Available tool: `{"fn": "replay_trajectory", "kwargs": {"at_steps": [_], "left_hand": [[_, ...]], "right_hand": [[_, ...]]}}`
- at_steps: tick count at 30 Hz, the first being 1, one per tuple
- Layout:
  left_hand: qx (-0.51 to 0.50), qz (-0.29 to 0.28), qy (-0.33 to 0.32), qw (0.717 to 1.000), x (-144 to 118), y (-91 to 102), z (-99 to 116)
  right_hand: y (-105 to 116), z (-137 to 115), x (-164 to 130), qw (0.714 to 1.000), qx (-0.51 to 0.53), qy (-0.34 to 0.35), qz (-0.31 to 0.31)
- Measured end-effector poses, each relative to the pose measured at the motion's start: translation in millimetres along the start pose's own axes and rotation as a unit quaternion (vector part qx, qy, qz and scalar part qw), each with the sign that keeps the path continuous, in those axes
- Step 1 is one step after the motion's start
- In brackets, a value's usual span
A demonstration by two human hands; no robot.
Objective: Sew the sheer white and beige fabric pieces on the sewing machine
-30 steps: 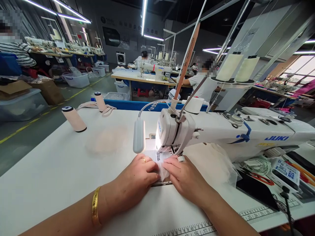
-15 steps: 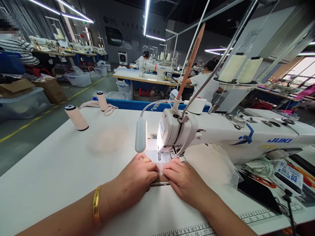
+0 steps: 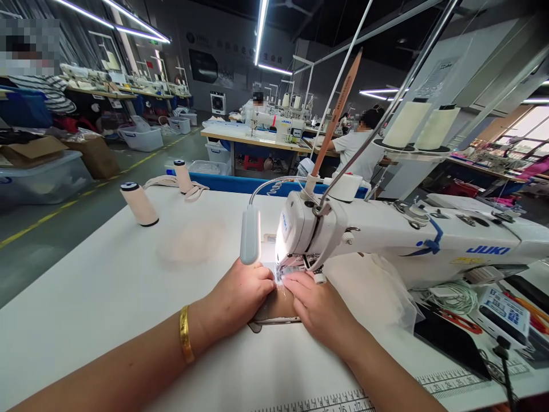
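Observation:
My left hand (image 3: 240, 297) and my right hand (image 3: 319, 306) lie side by side on the white sewing table (image 3: 107, 297), fingertips pressed on a small piece of thin pale fabric (image 3: 281, 283) right at the needle of the white JUKI sewing machine (image 3: 386, 237). The fabric is mostly hidden under my fingers. A gold bangle sits on my left wrist. The machine's gooseneck lamp (image 3: 250, 243) hangs just above my left hand.
Two pale thread spools (image 3: 139, 204) stand at the table's far left, beside a strip of beige elastic (image 3: 160, 182). Sheer white fabric (image 3: 373, 292) is piled under the machine arm. Cables and red scissors (image 3: 465, 321) lie at right. Other people sew at tables behind.
Both hands have slid forward toward the needle with the fabric, which is now almost covered by my fingers. The view has shifted slightly.

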State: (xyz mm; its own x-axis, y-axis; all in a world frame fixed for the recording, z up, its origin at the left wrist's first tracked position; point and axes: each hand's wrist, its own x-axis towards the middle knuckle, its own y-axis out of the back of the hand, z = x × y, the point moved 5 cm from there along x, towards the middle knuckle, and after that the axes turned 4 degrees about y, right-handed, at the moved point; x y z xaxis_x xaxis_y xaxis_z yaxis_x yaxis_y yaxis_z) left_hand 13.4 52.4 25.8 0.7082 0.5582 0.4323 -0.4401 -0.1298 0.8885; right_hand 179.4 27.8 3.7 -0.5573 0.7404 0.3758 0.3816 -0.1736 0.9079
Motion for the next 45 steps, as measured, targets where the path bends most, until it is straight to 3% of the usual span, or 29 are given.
{"fn": "replay_trajectory", "kwargs": {"at_steps": [6, 13, 20, 24, 29, 33, 41, 45], "left_hand": [[-0.009, 0.01, 0.039, 0.999, 4, 1.1, -6], [0.071, -0.072, 0.117, 0.988, 0, -1.8, -12], [0.154, -0.12, 0.125, 0.973, -10, 4.0, 16], [0.053, -0.148, 0.127, 0.979, -20, 13.9, 24], [0.08, -0.097, 0.196, 0.972, -18, 35.6, -8], [0.101, -0.092, 0.2, 0.97, -16, 33.5, -23], [0.005, -0.042, 0.19, 0.981, -12, 25.1, -23], [-0.037, -0.03, 0.185, 0.982, -10, 26.4, -17]], "right_hand": [[-7, 6, -1, 0.999, -0.024, -0.024, -0.007], [-2, 4, 0, 1.0, -0.008, -0.018, 0.019], [8, -20, 2, 0.993, 0.076, 0.059, 0.062], [9, -43, 2, 0.984, 0.124, 0.125, 0.032], [11, -54, -1, 0.976, 0.141, 0.164, 0.017], [12, -54, -3, 0.975, 0.15, 0.165, -0.012], [17, -52, -6, 0.973, 0.156, 0.166, -0.039], [18, -39, -7, 0.979, 0.189, 0.077, 0.02]]}}
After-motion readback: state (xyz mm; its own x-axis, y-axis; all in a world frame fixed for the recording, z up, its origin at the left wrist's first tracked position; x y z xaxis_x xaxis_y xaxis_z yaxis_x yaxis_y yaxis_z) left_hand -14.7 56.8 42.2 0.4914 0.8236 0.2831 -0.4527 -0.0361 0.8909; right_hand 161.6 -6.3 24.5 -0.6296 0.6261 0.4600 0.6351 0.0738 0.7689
